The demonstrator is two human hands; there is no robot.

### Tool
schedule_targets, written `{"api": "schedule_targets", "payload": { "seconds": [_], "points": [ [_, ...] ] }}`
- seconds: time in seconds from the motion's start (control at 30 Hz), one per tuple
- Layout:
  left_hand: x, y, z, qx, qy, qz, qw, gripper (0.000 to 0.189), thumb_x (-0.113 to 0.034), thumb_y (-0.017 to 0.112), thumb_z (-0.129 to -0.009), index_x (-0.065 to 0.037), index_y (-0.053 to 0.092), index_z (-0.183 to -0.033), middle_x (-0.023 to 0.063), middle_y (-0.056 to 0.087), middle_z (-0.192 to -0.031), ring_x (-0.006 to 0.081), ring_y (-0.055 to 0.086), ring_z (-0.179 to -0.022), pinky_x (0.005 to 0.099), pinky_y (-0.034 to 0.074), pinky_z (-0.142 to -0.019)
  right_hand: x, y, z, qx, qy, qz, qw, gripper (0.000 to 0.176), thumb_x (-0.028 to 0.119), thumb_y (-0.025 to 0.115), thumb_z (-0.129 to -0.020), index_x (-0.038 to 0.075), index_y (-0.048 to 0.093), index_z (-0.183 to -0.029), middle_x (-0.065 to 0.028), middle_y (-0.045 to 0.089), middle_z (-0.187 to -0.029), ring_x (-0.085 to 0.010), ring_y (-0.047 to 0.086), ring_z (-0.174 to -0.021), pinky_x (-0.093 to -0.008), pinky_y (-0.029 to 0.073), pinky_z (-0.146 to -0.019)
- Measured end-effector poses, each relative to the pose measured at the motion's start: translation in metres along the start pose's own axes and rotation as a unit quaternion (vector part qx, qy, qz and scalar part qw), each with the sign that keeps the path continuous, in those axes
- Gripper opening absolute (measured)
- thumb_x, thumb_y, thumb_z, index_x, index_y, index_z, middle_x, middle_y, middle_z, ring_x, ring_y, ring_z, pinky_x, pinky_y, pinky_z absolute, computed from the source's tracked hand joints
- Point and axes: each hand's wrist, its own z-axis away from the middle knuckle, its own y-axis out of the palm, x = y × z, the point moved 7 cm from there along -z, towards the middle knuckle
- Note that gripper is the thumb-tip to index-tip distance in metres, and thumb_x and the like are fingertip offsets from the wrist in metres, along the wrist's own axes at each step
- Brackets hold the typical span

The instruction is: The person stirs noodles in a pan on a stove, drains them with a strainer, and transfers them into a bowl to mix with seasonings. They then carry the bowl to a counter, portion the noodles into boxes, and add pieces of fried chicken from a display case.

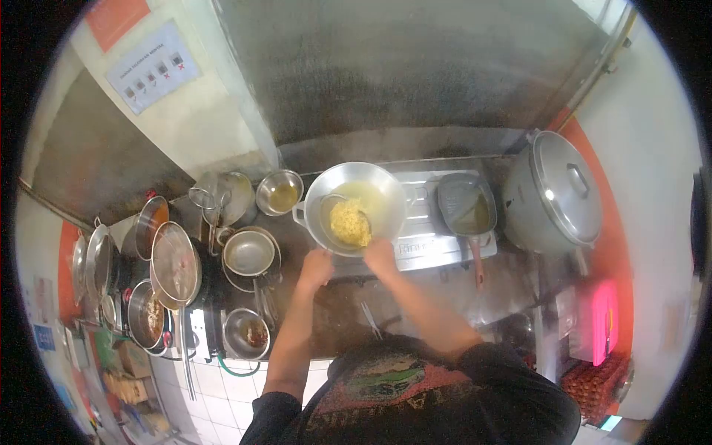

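A wide metal wok (393,178) holds pale yellow liquid, with a clump of yellow noodles (348,221) towards its front left. Dark curved edges of a utensil show around the noodles. My left hand (317,269) is closed just in front of the wok's near rim. My right hand (380,257) is closed at the same rim, to the right and close beside the noodles. What either hand grips is hidden beneath the fingers, and I cannot tell which utensil it is.
Right of the wok, a square grey pan (463,200) sits on the silver stove (415,248). A large lidded pot (530,200) stands farther right. Bowls, strainers and pans crowd the left, including a small bowl (279,193) and a long-handled pan (175,263). Tongs (371,319) lie near my body.
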Motion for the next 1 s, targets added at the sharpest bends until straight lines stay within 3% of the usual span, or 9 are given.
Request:
{"api": "schedule_targets", "payload": {
  "seconds": [0.07, 0.23, 0.37, 0.47, 0.57, 0.63, 0.77, 0.97, 1.0],
  "points": [
    [0.002, 0.004, 0.005, 0.004, -0.042, 0.066, 0.997, 0.025, -0.018, 0.044, -0.093, 0.002, 0.057, -0.087, 0.005, 0.048, -0.052, 0.0136, 0.04, -0.034, 0.0279, 0.031, -0.031, 0.018, 0.007, 0.01, 0.043, -0.078, 0.048, 0.995, 0.025, 0.014, 0.048, -0.083, -0.004, 0.062, -0.092, -0.0286, 0.061, -0.082, -0.0444, 0.06, -0.084, -0.0505, 0.047, -0.074],
    [0.018, 0.017, 0.008, 0.015, -0.073, 0.161, 0.984, 0.024, -0.017, 0.043, -0.094, 0.002, 0.056, -0.087, 0.0047, 0.05, -0.061, 0.0123, 0.039, -0.037, 0.0262, 0.028, -0.031, 0.034, 0.012, 0.023, 0.046, -0.055, 0.048, 0.996, 0.024, 0.015, 0.046, -0.086, -0.002, 0.062, -0.091, -0.0272, 0.062, -0.083, -0.0429, 0.06, -0.081, -0.0512, 0.047, -0.073],
    [0.021, 0.02, 0.013, 0.002, -0.072, 0.253, 0.965, 0.029, -0.019, 0.045, -0.095, 0.002, 0.057, -0.079, 0.0037, 0.045, -0.051, 0.0122, 0.036, -0.035, 0.0271, 0.026, -0.032, 0.042, 0.0, 0.029, 0.065, -0.05, 0.056, 0.995, 0.027, 0.017, 0.044, -0.088, -0.001, 0.063, -0.095, -0.0269, 0.062, -0.086, -0.0427, 0.061, -0.082, -0.0506, 0.048, -0.074],
    [0.024, 0.02, 0.017, 0.01, -0.064, 0.289, 0.955, 0.028, -0.018, 0.044, -0.095, 0.003, 0.057, -0.081, 0.0032, 0.045, -0.053, 0.0112, 0.036, -0.036, 0.0263, 0.026, -0.032, 0.041, -0.005, 0.026, 0.084, -0.116, 0.104, 0.984, 0.03, 0.02, 0.044, -0.089, -0.001, 0.064, -0.097, -0.0269, 0.062, -0.086, -0.043, 0.061, -0.083, -0.05, 0.048, -0.076],
    [0.03, 0.021, 0.018, 0.025, -0.039, 0.295, 0.954, 0.025, -0.016, 0.043, -0.095, 0.003, 0.056, -0.087, 0.0029, 0.047, -0.056, 0.0098, 0.037, -0.037, 0.0248, 0.026, -0.031, 0.06, -0.054, 0.032, 0.096, -0.047, 0.067, 0.992, 0.031, 0.019, 0.045, -0.089, -0.002, 0.064, -0.101, -0.0276, 0.062, -0.089, -0.0439, 0.06, -0.085, -0.0494, 0.048, -0.077],
    [0.024, 0.021, 0.023, 0.036, -0.041, 0.295, 0.954, 0.021, -0.014, 0.041, -0.095, 0.002, 0.055, -0.094, 0.0026, 0.048, -0.06, 0.0085, 0.038, -0.038, 0.023, 0.026, -0.03, 0.053, -0.064, 0.025, 0.052, -0.077, 0.021, 0.995, 0.031, 0.019, 0.045, -0.089, -0.001, 0.062, -0.106, -0.0265, 0.063, -0.09, -0.0426, 0.06, -0.084, -0.0497, 0.048, -0.076],
    [0.002, 0.006, 0.032, 0.014, -0.036, 0.302, 0.952, 0.026, -0.016, 0.042, -0.095, 0.004, 0.057, -0.088, 0.0022, 0.046, -0.055, 0.009, 0.037, -0.038, 0.0238, 0.026, -0.031, 0.049, -0.105, 0.019, 0.001, -0.097, -0.078, 0.992, 0.036, 0.021, 0.045, -0.09, -0.001, 0.06, -0.114, -0.028, 0.062, -0.099, -0.0412, 0.06, -0.093, -0.0445, 0.048, -0.082],
    [-0.055, -0.026, 0.046, 0.021, 0.002, 0.292, 0.956, 0.025, -0.016, 0.043, -0.095, 0.005, 0.056, -0.091, 0.0025, 0.048, -0.059, 0.0073, 0.036, -0.038, 0.0223, 0.026, -0.031, 0.028, -0.157, -0.002, -0.042, -0.091, -0.278, 0.955, 0.037, 0.021, 0.051, -0.091, -0.003, 0.058, -0.118, -0.0253, 0.063, -0.107, -0.0277, 0.063, -0.1, -0.0323, 0.045, -0.089],
    [-0.07, -0.032, 0.052, 0.02, 0.008, 0.29, 0.957, 0.025, -0.017, 0.043, -0.095, 0.005, 0.056, -0.092, 0.0026, 0.049, -0.059, 0.0071, 0.036, -0.038, 0.0223, 0.026, -0.031, 0.037, -0.173, 0.005, -0.061, -0.055, -0.292, 0.953, 0.035, 0.019, 0.053, -0.092, -0.003, 0.058, -0.118, -0.0163, 0.068, -0.098, -0.0191, 0.062, -0.09, -0.0287, 0.046, -0.082]
  ]
}}
